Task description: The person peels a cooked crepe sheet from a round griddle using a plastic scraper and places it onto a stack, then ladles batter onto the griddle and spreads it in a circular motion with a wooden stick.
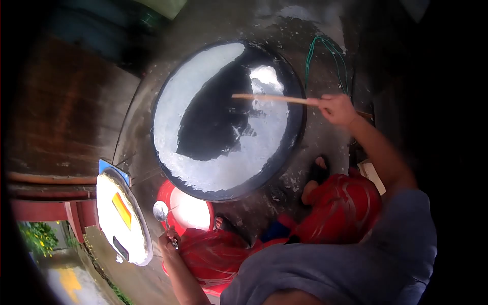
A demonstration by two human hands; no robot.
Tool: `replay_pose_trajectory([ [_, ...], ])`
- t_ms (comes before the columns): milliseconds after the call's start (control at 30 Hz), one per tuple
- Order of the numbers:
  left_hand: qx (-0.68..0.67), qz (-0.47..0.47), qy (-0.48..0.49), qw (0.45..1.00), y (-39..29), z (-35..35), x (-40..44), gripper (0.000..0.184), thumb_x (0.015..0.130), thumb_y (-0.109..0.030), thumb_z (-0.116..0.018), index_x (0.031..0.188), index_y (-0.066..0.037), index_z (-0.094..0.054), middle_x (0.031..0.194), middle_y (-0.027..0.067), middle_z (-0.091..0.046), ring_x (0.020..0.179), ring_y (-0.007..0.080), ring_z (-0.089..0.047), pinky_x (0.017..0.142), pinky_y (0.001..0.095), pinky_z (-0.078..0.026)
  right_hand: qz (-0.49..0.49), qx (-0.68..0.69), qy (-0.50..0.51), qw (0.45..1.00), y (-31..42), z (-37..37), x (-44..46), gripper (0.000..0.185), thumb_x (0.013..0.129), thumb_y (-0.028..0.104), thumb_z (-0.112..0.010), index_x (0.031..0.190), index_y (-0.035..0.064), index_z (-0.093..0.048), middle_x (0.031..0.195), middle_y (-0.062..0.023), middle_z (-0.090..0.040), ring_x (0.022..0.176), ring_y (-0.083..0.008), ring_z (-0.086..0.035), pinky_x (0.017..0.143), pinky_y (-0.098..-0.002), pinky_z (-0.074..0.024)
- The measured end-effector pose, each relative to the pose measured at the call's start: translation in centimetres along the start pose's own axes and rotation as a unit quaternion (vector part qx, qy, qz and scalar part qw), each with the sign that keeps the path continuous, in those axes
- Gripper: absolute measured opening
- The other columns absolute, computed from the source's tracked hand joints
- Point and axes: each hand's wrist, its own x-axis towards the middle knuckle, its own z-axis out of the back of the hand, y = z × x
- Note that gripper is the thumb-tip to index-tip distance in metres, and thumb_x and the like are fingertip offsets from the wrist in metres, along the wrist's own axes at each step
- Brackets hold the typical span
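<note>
My right hand (335, 108) is closed round one end of a flat wooden stick (269, 97), which reaches out over a large round dark griddle (208, 127). White batter (170, 109) coats much of the griddle in a broad ring, with a dark bare patch in the middle and a thicker white heap (266, 77) at the upper right. Lower left, my left hand (169, 239) grips the handle of a metal ladle (160, 210). The ladle's bowl is over the edge of a red basin (168, 195) that holds white liquid (190, 208).
Left of the basin stands a round tray (147, 244) covered in white, with a yellow-orange item (122, 209) and a dark phone-like object (121, 248) on it. Green cord (325, 39) lies beyond the griddle. Red cloth (340, 213) covers my legs.
</note>
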Motion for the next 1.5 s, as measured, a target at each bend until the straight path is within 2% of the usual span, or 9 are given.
replay_pose_trajectory([
  [133, 0.004, -0.008, -0.016, 1.0, 0.9, -1.2, -0.5, 0.017, 0.09, -0.011, -0.037, 0.09, 0.003, -0.047, 0.06, 0.0029, -0.045, 0.047, 0.0124, -0.045, 0.043, 0.0227, -0.041, -0.003, -0.128, -0.047, 0.991, -1.9, -0.8, 6.4, 0.047, 0.075, 0.011, -0.056, 0.117, 0.0292, -0.057, 0.065, -0.0048, -0.052, 0.064, -0.0237, -0.058, 0.058, -0.0358, -0.0487],
  [267, 0.007, -0.006, -0.005, 1.0, 0.7, -1.3, -0.1, 0.017, 0.09, -0.01, -0.035, 0.09, 0.003, -0.047, 0.062, 0.0027, -0.045, 0.046, 0.0114, -0.045, 0.041, 0.0215, -0.041, -0.173, 0.166, -0.007, 0.971, 1.5, -2.8, 9.6, 0.043, 0.073, 0.011, -0.054, 0.112, 0.0291, -0.06, 0.083, -0.0116, -0.062, 0.073, -0.0297, -0.06, 0.063, -0.0405, -0.047],
  [367, 0.038, -0.056, 0.002, 0.998, 0.6, -0.6, 0.6, 0.017, 0.09, -0.009, -0.036, 0.091, 0.004, -0.047, 0.063, 0.0022, -0.046, 0.046, 0.0107, -0.044, 0.041, 0.0214, -0.041, 0.012, 0.037, 0.014, 0.999, -0.2, -0.5, 5.8, 0.051, 0.07, 0.006, -0.056, 0.113, 0.0322, -0.06, 0.07, -0.0063, -0.058, 0.066, -0.0246, -0.059, 0.057, -0.0365, -0.0477],
  [567, 0.029, -0.05, -0.018, 0.998, 1.9, -3.3, -0.5, 0.019, 0.09, -0.012, -0.038, 0.092, 0.004, -0.047, 0.062, 0.0014, -0.045, 0.047, 0.01, -0.044, 0.041, 0.0223, -0.04, -0.084, -0.111, -0.038, 0.99, -1.1, -2.5, 11.7, 0.05, 0.072, 0.007, -0.056, 0.115, 0.0295, -0.057, 0.077, -0.0069, -0.057, 0.073, -0.0259, -0.059, 0.061, -0.038, -0.0484],
  [700, 0.032, -0.027, 0.005, 0.999, 0.7, -1.9, 0.5, 0.02, 0.09, -0.014, -0.038, 0.093, 0.004, -0.047, 0.062, 0.0015, -0.045, 0.047, 0.01, -0.044, 0.043, 0.0224, -0.041, -0.051, 0.074, 0.037, 0.995, -0.4, -1.4, 10.0, 0.058, 0.075, 0.002, -0.053, 0.123, 0.035, -0.05, 0.088, -0.0071, -0.058, 0.083, -0.0287, -0.058, 0.069, -0.0377, -0.0473],
  [967, 0.06, -0.026, 0.03, 0.997, 0.2, -1.8, 1.3, 0.016, 0.089, -0.008, -0.039, 0.093, 0.005, -0.048, 0.06, 0.0018, -0.045, 0.047, 0.0103, -0.045, 0.042, 0.0224, -0.041, -0.116, -0.128, -0.027, 0.985, -3.6, -5.1, 14.9, 0.06, 0.077, 0.0, -0.046, 0.131, 0.0263, -0.041, 0.097, -0.0086, -0.051, 0.093, -0.0263, -0.055, 0.078, -0.0401, -0.0448],
  [1033, 0.051, -0.024, 0.032, 0.998, 0.7, -2.6, 1.0, 0.017, 0.089, -0.008, -0.039, 0.093, 0.005, -0.048, 0.062, 0.0025, -0.046, 0.047, 0.0104, -0.045, 0.042, 0.0224, -0.041, -0.151, -0.078, 0.078, 0.982, 0.9, -4.9, 18.2, 0.057, 0.081, 0.002, -0.042, 0.133, 0.0229, -0.038, 0.109, -0.0134, -0.054, 0.094, -0.0333, -0.057, 0.079, -0.0402, -0.0479],
  [1367, 0.026, -0.001, 0.053, 0.998, 1.9, -3.1, -0.2, 0.023, 0.093, -0.013, -0.033, 0.091, 0.005, -0.046, 0.059, 0.0028, -0.043, 0.048, 0.0107, -0.045, 0.041, 0.0227, -0.04, -0.327, 0.329, 0.062, 0.884, 3.6, -2.6, 11.3, 0.033, 0.082, 0.008, -0.047, 0.113, 0.012, -0.059, 0.101, -0.0164, -0.062, 0.095, -0.0309, -0.059, 0.081, -0.0337, -0.0461],
  [1500, 0.026, 0.022, 0.091, 0.995, 2.0, -2.7, -0.4, 0.025, 0.094, -0.015, -0.031, 0.089, 0.004, -0.045, 0.058, 0.0024, -0.041, 0.047, 0.0108, -0.044, 0.042, 0.0224, -0.039, -0.339, 0.32, -0.067, 0.882, 4.6, -7.6, 10.3, 0.035, 0.08, 0.004, -0.046, 0.112, 0.0102, -0.06, 0.088, -0.0126, -0.064, 0.079, -0.016, -0.059, 0.072, -0.0286, -0.0464],
])
